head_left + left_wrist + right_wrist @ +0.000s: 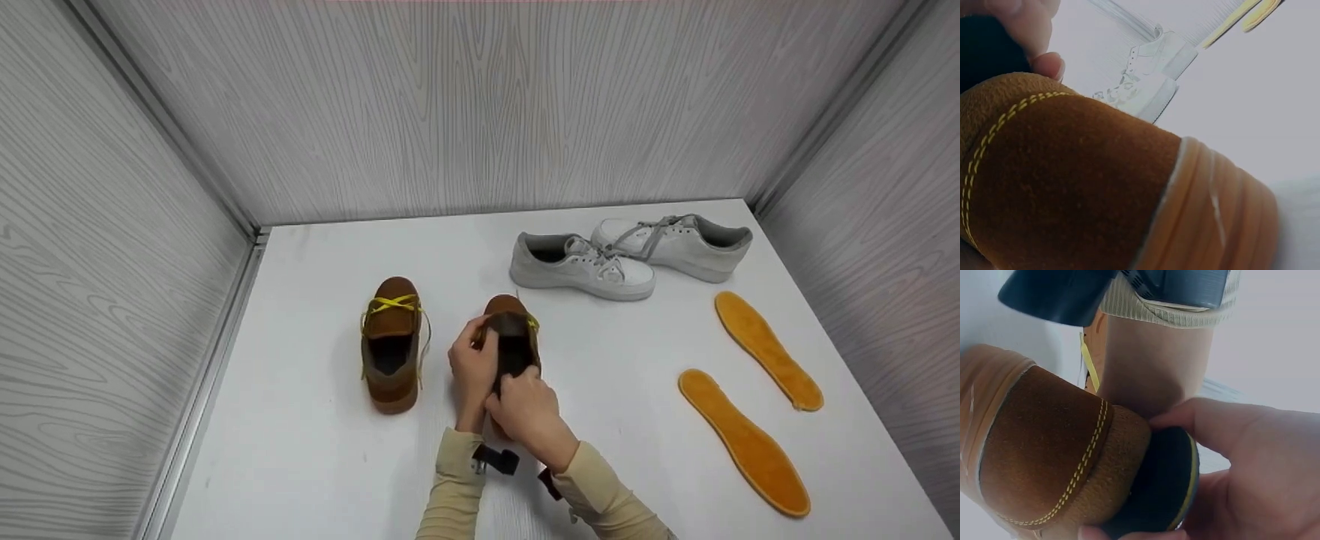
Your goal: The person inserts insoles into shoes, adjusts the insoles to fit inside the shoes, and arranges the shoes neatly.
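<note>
Gripping dark insole (1162,478) and brown shoe (1044,444), 2 hands (474,365) (527,409) hold it lengthwise, toe (504,304) toward back wall (495,112)

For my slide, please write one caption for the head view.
Left hand and right hand on a brown shoe, its mate at left, white sneakers and two orange insoles at right.

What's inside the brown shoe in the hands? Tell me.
Partly inside the brown shoe is a dark, insole-like piece; its yellow-edged end sticks out, held by the right hand. The shoe's toe covers whatever lies farther in; that cannot be seen.
</note>
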The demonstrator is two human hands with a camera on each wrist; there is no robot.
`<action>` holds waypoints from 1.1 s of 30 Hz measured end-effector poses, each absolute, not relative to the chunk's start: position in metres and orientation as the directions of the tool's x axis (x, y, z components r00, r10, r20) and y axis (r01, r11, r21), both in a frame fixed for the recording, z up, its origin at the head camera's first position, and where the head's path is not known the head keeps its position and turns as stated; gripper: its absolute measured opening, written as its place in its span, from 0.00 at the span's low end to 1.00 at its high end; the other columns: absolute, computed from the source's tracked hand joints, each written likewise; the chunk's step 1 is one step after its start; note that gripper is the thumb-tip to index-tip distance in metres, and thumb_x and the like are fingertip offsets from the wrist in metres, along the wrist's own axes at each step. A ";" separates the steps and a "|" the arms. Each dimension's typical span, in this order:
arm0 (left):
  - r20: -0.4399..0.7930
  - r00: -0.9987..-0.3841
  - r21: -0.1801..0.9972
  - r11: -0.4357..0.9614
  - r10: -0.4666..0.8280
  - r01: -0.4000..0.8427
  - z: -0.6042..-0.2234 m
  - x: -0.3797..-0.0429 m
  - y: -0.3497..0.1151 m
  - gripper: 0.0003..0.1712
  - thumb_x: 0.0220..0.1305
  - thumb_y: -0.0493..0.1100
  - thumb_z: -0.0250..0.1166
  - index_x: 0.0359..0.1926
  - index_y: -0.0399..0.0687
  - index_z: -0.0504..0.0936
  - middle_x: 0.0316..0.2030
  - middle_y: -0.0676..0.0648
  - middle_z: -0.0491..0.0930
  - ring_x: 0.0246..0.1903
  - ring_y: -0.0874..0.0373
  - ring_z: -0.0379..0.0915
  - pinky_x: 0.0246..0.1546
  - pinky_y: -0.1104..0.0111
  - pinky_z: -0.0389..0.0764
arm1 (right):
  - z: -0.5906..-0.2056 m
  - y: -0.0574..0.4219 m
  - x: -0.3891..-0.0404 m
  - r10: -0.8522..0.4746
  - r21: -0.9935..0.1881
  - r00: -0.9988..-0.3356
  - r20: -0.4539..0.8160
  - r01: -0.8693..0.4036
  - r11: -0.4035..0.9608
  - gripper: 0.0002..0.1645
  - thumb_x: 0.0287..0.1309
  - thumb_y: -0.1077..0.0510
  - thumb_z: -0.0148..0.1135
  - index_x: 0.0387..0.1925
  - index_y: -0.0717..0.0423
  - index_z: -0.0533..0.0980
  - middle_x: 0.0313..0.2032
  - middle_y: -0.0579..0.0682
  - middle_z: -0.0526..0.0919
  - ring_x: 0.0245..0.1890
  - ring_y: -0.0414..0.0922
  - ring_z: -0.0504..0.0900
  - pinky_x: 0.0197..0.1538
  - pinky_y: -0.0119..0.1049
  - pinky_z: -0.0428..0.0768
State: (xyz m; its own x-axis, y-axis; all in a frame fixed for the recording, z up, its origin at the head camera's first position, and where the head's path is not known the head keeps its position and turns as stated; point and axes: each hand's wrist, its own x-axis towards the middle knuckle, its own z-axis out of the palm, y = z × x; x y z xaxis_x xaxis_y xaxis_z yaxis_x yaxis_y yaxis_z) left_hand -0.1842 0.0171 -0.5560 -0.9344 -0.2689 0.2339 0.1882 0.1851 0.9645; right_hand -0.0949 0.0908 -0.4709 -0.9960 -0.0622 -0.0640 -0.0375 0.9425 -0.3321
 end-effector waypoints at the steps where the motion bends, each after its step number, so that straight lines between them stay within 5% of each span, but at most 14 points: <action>1: 0.239 -0.933 0.963 0.187 -0.269 0.192 -0.556 -0.184 0.017 0.10 0.63 0.36 0.64 0.44 0.48 0.88 0.42 0.51 0.86 0.45 0.57 0.81 0.48 0.59 0.79 | -0.471 0.090 -0.096 -0.058 -0.328 -0.997 -0.057 -0.037 0.944 0.19 0.60 0.53 0.63 0.28 0.68 0.79 0.32 0.69 0.75 0.24 0.59 0.80 0.27 0.52 0.81; 10: 0.236 -0.935 0.963 0.188 -0.263 0.191 -0.557 -0.186 0.017 0.09 0.63 0.36 0.65 0.43 0.47 0.88 0.42 0.51 0.87 0.46 0.58 0.81 0.50 0.61 0.78 | -0.480 0.086 -0.107 -0.050 -0.274 -0.999 -0.014 -0.044 0.961 0.13 0.61 0.58 0.61 0.29 0.67 0.78 0.29 0.67 0.74 0.22 0.60 0.79 0.24 0.51 0.80; 21: 0.252 -0.929 0.960 0.194 -0.272 0.204 -0.560 -0.188 0.017 0.10 0.62 0.36 0.65 0.42 0.49 0.89 0.41 0.51 0.87 0.45 0.57 0.82 0.48 0.61 0.79 | -0.490 0.088 -0.124 -0.016 -0.078 -0.991 -0.130 -0.006 0.997 0.20 0.66 0.48 0.59 0.33 0.63 0.81 0.31 0.64 0.81 0.29 0.60 0.83 0.28 0.51 0.81; 33: 0.271 -0.920 0.953 0.212 -0.283 0.216 -0.560 -0.187 0.017 0.10 0.62 0.36 0.65 0.42 0.48 0.88 0.40 0.51 0.87 0.43 0.57 0.82 0.47 0.61 0.79 | -0.485 0.095 -0.131 -0.131 -0.084 -0.968 -0.212 -0.116 0.990 0.17 0.63 0.52 0.61 0.28 0.62 0.81 0.26 0.59 0.82 0.29 0.56 0.84 0.28 0.48 0.82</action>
State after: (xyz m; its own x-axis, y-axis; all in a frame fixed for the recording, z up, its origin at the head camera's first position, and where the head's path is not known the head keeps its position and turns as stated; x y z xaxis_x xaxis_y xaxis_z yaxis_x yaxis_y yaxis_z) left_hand -0.1869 0.0171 -0.5603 -0.9200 -0.2833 0.2710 0.2155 0.2120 0.9532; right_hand -0.1311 0.0952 -0.4846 -0.9685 -0.1313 -0.2118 -0.1157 0.9897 -0.0842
